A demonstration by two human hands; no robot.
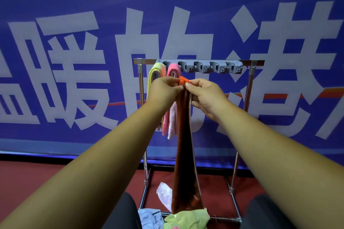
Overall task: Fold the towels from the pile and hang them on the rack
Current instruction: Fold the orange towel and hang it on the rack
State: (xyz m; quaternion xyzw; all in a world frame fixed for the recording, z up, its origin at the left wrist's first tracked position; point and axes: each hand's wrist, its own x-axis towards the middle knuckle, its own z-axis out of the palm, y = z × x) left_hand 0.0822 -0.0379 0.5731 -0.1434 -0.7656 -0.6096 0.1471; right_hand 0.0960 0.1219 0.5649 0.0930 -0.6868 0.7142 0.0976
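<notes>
An orange-brown towel (184,163) hangs long and narrow in front of the rack. My left hand (163,89) and my right hand (202,95) pinch its bunched orange top together, just below the grey hook strip (201,66) on the metal rack (249,83). A yellow towel (154,74) and a pink towel (172,117) hang from the strip's left hooks, partly hidden behind my left hand. The pile on the floor shows a blue towel (149,217) and a green towel (188,219).
A blue banner (74,24) with large white characters stands right behind the rack. The floor (37,176) is red. A crumpled clear plastic bag (163,193) lies inside the rack's base frame. My dark-trousered knees frame the pile.
</notes>
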